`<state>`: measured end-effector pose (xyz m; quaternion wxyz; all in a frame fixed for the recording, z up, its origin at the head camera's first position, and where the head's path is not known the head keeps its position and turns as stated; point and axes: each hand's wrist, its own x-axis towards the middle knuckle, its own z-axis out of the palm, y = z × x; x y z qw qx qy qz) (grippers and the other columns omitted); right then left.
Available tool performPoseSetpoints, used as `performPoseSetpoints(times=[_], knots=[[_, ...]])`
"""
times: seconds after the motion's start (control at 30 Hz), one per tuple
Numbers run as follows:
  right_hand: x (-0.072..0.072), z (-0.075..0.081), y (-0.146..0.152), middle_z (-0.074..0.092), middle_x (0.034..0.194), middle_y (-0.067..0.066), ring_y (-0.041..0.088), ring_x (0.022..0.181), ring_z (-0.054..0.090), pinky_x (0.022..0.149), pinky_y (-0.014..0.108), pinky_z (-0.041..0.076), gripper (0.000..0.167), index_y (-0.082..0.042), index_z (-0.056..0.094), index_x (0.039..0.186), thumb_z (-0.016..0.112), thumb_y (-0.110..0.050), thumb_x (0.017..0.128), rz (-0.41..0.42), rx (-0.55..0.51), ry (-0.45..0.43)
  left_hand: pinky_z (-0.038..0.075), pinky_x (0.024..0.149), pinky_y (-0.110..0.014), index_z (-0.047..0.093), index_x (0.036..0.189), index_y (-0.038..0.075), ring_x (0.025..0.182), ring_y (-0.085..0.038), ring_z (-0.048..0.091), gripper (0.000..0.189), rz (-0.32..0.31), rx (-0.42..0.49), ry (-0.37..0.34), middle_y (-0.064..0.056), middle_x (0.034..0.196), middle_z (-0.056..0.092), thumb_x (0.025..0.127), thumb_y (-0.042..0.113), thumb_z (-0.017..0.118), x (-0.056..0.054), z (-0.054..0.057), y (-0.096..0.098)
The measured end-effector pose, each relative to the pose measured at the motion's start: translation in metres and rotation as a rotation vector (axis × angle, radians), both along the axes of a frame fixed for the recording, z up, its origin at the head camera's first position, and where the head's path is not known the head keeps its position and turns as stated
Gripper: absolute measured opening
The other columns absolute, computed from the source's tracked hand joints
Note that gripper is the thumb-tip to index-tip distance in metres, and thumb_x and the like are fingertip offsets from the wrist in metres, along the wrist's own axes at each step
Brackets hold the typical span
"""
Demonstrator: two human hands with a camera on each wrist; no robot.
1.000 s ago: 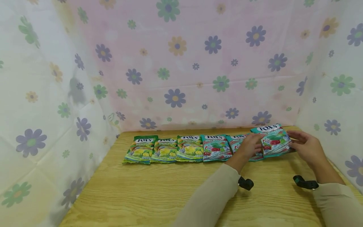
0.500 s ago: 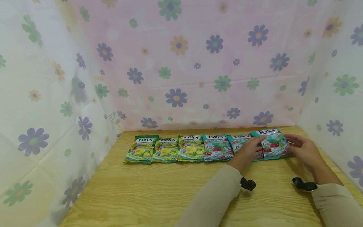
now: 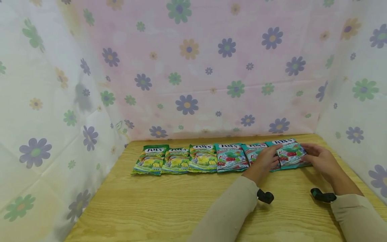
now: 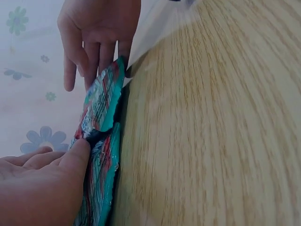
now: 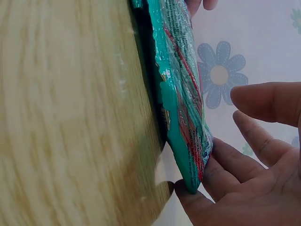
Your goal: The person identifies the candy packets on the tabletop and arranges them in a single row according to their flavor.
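The rightmost teal Mint Blossom candy bag (image 3: pixel 291 156) lies between both hands at the end of a row. Its left edge overlaps the neighbouring teal candy bag (image 4: pixel 101 179), partly hidden behind my left hand (image 3: pixel 264 161). In the left wrist view, the left thumb touches the bags where they meet, the other fingers lying loosely beyond. My right hand (image 3: pixel 323 164) is at the bag's right edge. The right wrist view shows its extended fingertips (image 5: pixel 218 176) against the bag's end, thumb held apart from it.
Further left in the row are another teal candy bag (image 3: pixel 231 158) and three green-yellow Springtea bags (image 3: pixel 203 159). They lie near the back of the wooden table (image 3: pixel 169 205). Flowered cloth (image 3: pixel 187 84) encloses the back and sides.
The rightmost bag, raised and tilted a second ago, has come down and shifted slightly left, lying closer to its neighbour. My right hand has moved left along with it; the left has barely moved.
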<state>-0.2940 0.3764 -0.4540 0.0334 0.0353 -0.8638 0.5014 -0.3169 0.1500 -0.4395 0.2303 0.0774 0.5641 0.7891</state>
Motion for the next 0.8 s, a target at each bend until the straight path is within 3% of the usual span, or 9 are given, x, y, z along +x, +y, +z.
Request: performPoseSetpoints(times=[0.13, 0.43, 0.53, 0.63, 0.7, 0.8], knots=[[0.0005, 0.0014, 0.0003, 0.030, 0.157, 0.042, -0.023, 0.099, 0.049, 0.079, 0.013, 0.054, 0.062, 0.009, 0.028, 0.159, 0.053, -0.019, 0.109, 0.022, -0.005, -0.023, 0.033, 0.123, -0.053, 0.051, 0.151, 0.009, 0.153, -0.040, 0.035, 0.057, 0.011, 0.007, 0.017, -0.017, 0.165, 0.036, 0.105, 0.040, 0.060, 0.0016, 0.0005, 0.0018], [0.0011, 0.0019, 0.0030, 0.026, 0.161, 0.039, -0.013, 0.108, 0.045, 0.080, 0.013, 0.052, 0.064, 0.006, 0.023, 0.161, 0.051, -0.022, 0.110, 0.045, 0.031, -0.075, 0.033, 0.124, -0.051, 0.056, 0.148, 0.019, 0.155, -0.033, 0.034, 0.056, 0.022, -0.046, 0.023, -0.010, 0.166, 0.037, 0.102, 0.049, 0.062, 0.0064, 0.0038, 0.0033], [0.0012, 0.0025, 0.0029, 0.026, 0.161, 0.038, 0.001, 0.115, 0.050, 0.080, 0.013, 0.051, 0.064, 0.006, 0.024, 0.161, 0.051, -0.022, 0.110, 0.037, 0.052, -0.086, 0.032, 0.124, -0.051, 0.056, 0.148, 0.021, 0.155, -0.034, 0.034, 0.055, 0.012, -0.045, 0.024, -0.008, 0.165, 0.038, 0.102, 0.050, 0.061, 0.0069, 0.0040, 0.0024], [0.0014, 0.0032, 0.0029, 0.026, 0.162, 0.037, 0.029, 0.127, 0.053, 0.078, 0.012, 0.050, 0.064, 0.005, 0.023, 0.162, 0.050, -0.023, 0.111, 0.034, 0.058, -0.096, 0.031, 0.125, -0.051, 0.056, 0.149, 0.021, 0.155, -0.034, 0.033, 0.055, 0.003, -0.042, 0.030, -0.008, 0.166, 0.037, 0.103, 0.051, 0.060, 0.0069, 0.0040, 0.0018], [0.0014, 0.0037, 0.0027, 0.025, 0.163, 0.037, 0.047, 0.136, 0.044, 0.079, 0.014, 0.050, 0.065, 0.005, 0.022, 0.162, 0.049, -0.024, 0.111, 0.035, 0.060, -0.103, 0.031, 0.125, -0.050, 0.055, 0.150, 0.021, 0.155, -0.033, 0.033, 0.056, 0.001, -0.037, 0.027, -0.009, 0.166, 0.037, 0.103, 0.050, 0.060, 0.0066, 0.0045, 0.0014], [0.0016, 0.0061, 0.0026, 0.016, 0.166, 0.035, 0.056, 0.147, 0.026, 0.100, 0.035, 0.053, 0.066, 0.004, 0.019, 0.163, 0.048, -0.025, 0.111, 0.046, 0.058, -0.110, 0.031, 0.125, -0.050, 0.053, 0.151, 0.019, 0.156, -0.032, 0.032, 0.057, -0.019, -0.068, 0.037, -0.007, 0.167, 0.036, 0.103, 0.048, 0.060, 0.0058, 0.0073, -0.0005]])
